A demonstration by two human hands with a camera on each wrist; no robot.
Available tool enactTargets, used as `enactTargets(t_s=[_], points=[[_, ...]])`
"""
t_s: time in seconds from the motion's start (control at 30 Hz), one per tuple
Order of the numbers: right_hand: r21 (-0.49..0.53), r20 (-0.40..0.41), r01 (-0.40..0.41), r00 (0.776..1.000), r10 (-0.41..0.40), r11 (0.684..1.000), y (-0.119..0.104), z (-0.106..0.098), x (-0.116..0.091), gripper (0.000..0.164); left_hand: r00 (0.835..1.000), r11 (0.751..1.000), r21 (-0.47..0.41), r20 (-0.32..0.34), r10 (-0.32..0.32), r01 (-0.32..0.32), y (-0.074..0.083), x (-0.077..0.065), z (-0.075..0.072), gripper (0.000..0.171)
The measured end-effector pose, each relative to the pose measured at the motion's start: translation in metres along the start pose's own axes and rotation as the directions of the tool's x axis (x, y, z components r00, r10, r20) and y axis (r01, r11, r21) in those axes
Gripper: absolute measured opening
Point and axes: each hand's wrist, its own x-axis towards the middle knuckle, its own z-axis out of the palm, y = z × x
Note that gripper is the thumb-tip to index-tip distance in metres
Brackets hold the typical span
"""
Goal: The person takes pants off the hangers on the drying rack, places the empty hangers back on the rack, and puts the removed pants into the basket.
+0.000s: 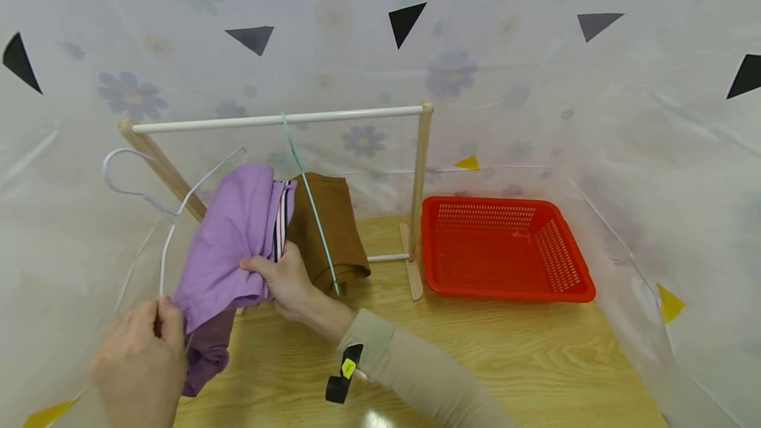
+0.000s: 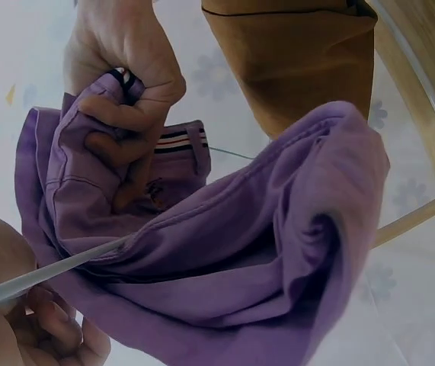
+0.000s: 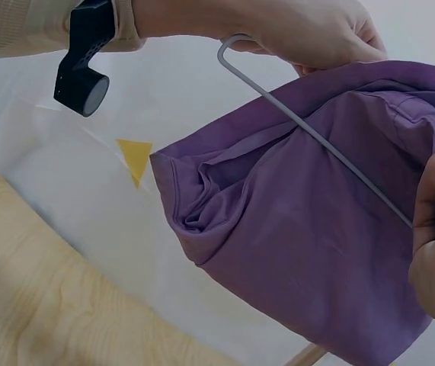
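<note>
Purple trousers (image 1: 228,230) with a striped inner waistband are draped over the lower part of a white hanger (image 1: 163,263). My left hand (image 1: 137,355) grips the hanger near its lower left corner, beside the cloth. With the thumb on the outside and the fingers tucked inside, my right hand (image 1: 291,283) holds the trousers by the waistband. In the left wrist view the hanger's bar (image 2: 57,271) runs into the folded cloth (image 2: 225,252). The right wrist view shows the bar (image 3: 316,133) crossing the purple fabric (image 3: 301,236). The hanger's hook (image 1: 107,167) is off the rack.
A wooden rack with a white rail (image 1: 357,114) stands behind the trousers. Brown trousers (image 1: 339,223) hang from it on a light-blue hanger (image 1: 315,210). A red basket (image 1: 499,263) sits to the right on the wooden table (image 1: 505,349).
</note>
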Motion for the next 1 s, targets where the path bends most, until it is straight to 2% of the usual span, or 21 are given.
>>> enactTargets(t_s=[0.1, 0.3, 0.5, 0.7, 0.83, 1.0], points=[[-0.013, 0.009, 0.037, 0.999, -0.037, 0.999, -0.004, 0.0, 0.0, 0.019, 1.0, 1.0, 0.004, 0.001, -0.002, 0.002, 0.0, 0.0, 0.001, 0.032], [-0.036, 0.058, 0.058, 0.997, -0.056, 0.998, -0.012, -0.002, -0.004, 0.016, 1.0, 1.0, 0.024, 0.015, -0.01, 0.009, -0.002, -0.001, 0.001, 0.035], [-0.096, 0.144, 0.102, 0.986, -0.088, 0.99, -0.022, -0.008, -0.009, 0.009, 0.999, 0.999, 0.043, 0.045, -0.024, 0.022, -0.002, -0.001, 0.0, 0.038], [-0.253, 0.201, 0.192, 0.969, -0.142, 0.948, -0.035, -0.014, -0.014, 0.03, 0.999, 0.999, 0.031, 0.028, -0.039, 0.038, -0.004, -0.002, 0.005, 0.036], [-0.33, 0.205, 0.213, 0.967, -0.151, 0.919, -0.043, -0.018, -0.017, 0.032, 0.999, 0.999, 0.031, 0.013, -0.046, 0.045, -0.007, -0.003, 0.007, 0.036], [-0.351, 0.214, 0.223, 0.965, -0.154, 0.91, -0.049, -0.02, -0.019, 0.032, 0.997, 0.998, 0.032, 0.034, -0.064, 0.063, -0.009, -0.001, 0.006, 0.039]])
